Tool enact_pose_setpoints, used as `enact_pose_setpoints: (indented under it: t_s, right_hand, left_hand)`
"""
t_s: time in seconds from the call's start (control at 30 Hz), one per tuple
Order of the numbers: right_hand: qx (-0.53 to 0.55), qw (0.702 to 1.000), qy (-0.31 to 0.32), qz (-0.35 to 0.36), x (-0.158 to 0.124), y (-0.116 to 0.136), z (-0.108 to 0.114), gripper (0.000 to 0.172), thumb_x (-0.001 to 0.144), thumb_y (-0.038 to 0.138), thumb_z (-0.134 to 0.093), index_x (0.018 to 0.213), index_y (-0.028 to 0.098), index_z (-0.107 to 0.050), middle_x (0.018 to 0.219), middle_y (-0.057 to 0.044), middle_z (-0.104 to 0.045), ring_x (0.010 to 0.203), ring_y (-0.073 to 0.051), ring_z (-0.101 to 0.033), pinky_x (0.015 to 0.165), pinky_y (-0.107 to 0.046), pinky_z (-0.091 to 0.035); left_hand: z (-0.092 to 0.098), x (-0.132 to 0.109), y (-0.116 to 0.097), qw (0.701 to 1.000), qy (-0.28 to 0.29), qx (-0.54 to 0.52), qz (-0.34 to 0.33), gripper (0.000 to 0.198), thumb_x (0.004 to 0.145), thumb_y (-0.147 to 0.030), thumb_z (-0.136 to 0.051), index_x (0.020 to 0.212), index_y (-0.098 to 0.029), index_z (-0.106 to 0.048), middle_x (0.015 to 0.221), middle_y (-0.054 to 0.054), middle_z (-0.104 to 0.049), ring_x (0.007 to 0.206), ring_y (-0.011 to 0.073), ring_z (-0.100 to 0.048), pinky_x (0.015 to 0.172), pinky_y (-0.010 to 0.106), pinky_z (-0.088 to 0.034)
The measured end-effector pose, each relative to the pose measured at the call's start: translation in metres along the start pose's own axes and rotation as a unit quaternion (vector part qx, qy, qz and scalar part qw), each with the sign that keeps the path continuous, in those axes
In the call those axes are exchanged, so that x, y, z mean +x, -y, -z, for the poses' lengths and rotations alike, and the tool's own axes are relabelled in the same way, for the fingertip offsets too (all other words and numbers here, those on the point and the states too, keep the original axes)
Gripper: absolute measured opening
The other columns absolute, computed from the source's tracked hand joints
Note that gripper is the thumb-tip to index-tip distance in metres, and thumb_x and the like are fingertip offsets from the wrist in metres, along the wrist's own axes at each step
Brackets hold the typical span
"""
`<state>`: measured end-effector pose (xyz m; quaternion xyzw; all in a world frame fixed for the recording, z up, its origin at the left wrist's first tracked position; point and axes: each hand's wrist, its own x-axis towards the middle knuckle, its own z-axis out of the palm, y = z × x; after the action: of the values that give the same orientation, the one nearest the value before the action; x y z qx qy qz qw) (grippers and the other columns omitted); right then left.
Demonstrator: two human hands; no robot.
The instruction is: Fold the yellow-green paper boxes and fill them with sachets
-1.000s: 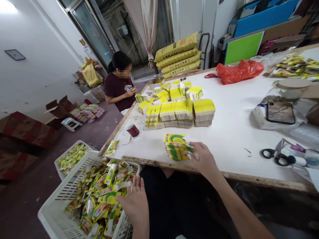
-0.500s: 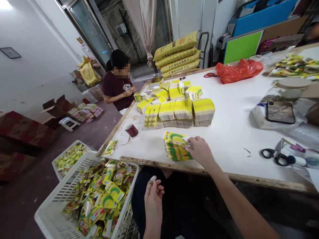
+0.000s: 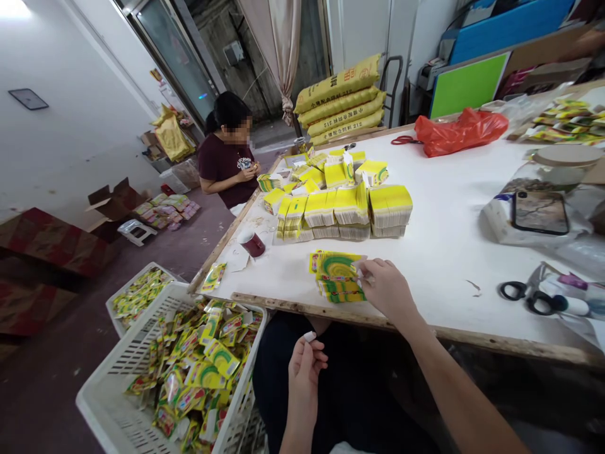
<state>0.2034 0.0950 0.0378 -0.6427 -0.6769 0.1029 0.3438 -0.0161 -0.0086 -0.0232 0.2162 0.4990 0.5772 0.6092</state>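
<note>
My right hand (image 3: pixel 385 287) is over the near edge of the table, thumb and fingers pinching the right end of the top yellow-and-green printed packet (image 3: pixel 336 265). Under it lie more flat packets, fanned toward the table's edge. My left hand (image 3: pixel 305 372) hovers above my lap, palm up, with loosely curled fingers and nothing seen in it. A white wrap (image 3: pixel 309 337) covers one of its fingertips. Just behind the fanned pile stand bundled rows of yellow packets (image 3: pixel 350 205).
A white basket (image 3: pixel 116 366) of filled packets stands left of my legs, a smaller one behind it. On the table (image 3: pixel 439 252) are a maroon cup (image 3: pixel 252 244), red bag (image 3: pixel 460 131), phone (image 3: pixel 540 212) and black-handled scissors (image 3: pixel 541 302). Across the corner sits a person (image 3: pixel 231 157).
The top packet's right end has shifted up a little with my right hand. My left hand has moved slightly right, its fingers still curled. The whole view has shifted slightly.
</note>
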Motion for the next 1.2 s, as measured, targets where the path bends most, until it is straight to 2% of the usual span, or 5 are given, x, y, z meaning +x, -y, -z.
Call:
enact_pose_setpoints:
  t_s: [0.13, 0.4, 0.73, 0.97, 1.2]
  right_hand:
    - [0.111, 0.987, 0.090, 0.079, -0.039, 0.033, 0.006, 0.014, 0.075, 0.007, -0.056, 0.072, 0.020, -0.052, 0.084, -0.005, -0.063, 0.084, -0.022, -0.054, 0.077, -0.032, -0.042]
    - [0.269, 0.941, 0.207, 0.019, -0.092, 0.051, -0.033, 0.023, 0.069, 0.001, -0.053, 0.075, 0.021, -0.044, 0.080, -0.001, -0.057, 0.076, -0.018, -0.051, 0.067, -0.028, -0.038]
    - [0.435, 0.848, 0.293, -0.079, -0.105, 0.054, -0.043, 0.023, 0.071, 0.010, -0.060, 0.082, 0.021, -0.043, 0.074, 0.005, -0.049, 0.065, -0.011, -0.039, 0.058, -0.022, -0.033]
    - [0.496, 0.796, 0.323, -0.129, -0.125, 0.064, -0.062, 0.033, 0.063, 0.012, -0.068, 0.084, 0.021, -0.043, 0.075, 0.007, -0.043, 0.063, -0.008, -0.032, 0.054, -0.021, -0.027]
    - [0.526, 0.812, 0.229, -0.108, -0.112, 0.048, -0.053, 0.020, 0.080, 0.028, -0.064, 0.092, 0.020, -0.050, 0.078, 0.004, -0.050, 0.069, -0.011, -0.042, 0.062, -0.024, -0.034]
  left_hand:
    - [-0.013, 0.004, 0.002, 0.995, 0.052, -0.041, -0.074, 0.062, 0.057, -0.058, -0.086, 0.102, -0.018, -0.072, 0.095, 0.010, -0.074, 0.079, 0.0208, -0.070, 0.064, 0.028, -0.056]
    - [-0.014, 0.004, 0.006, 0.976, -0.079, 0.141, -0.143, 0.056, 0.079, -0.062, -0.064, 0.112, -0.017, -0.070, 0.107, 0.011, -0.075, 0.117, 0.0272, -0.063, 0.105, 0.037, -0.047]
    - [-0.022, -0.001, 0.004, 0.995, -0.010, 0.008, -0.099, 0.053, 0.075, -0.065, -0.066, 0.098, -0.017, -0.072, 0.103, 0.012, -0.072, 0.106, 0.0273, -0.065, 0.095, 0.039, -0.052]
    - [-0.028, 0.007, -0.008, 0.978, -0.046, -0.191, -0.066, 0.060, 0.059, -0.079, -0.070, 0.067, -0.019, -0.061, 0.059, -0.003, -0.049, 0.051, 0.0105, -0.047, 0.052, 0.024, -0.047]
    - [-0.019, 0.000, 0.001, 0.992, -0.035, -0.096, -0.069, 0.064, 0.051, -0.072, -0.080, 0.087, -0.020, -0.071, 0.090, 0.005, -0.069, 0.084, 0.0198, -0.066, 0.076, 0.029, -0.055]
